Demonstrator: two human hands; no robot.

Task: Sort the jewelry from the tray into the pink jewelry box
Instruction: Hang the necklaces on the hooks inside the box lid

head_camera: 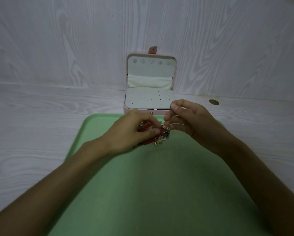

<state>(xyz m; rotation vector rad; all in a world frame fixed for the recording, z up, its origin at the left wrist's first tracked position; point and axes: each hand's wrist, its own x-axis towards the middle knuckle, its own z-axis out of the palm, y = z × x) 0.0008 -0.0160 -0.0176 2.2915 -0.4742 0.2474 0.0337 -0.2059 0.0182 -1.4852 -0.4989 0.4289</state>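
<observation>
Jewelry (157, 134) between fingers (149, 132) of both hands, over tray (142, 184)

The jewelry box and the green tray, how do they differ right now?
The pink jewelry box stands open at the far side by the wall, lid upright; the green tray lies flat in front of it. The box is much smaller than the tray. No jewelry shows on the box's white panel, while the tray holds a tangled pile with red beads, which the left hand and right hand work at. Both sit on the same whitish surface.
</observation>
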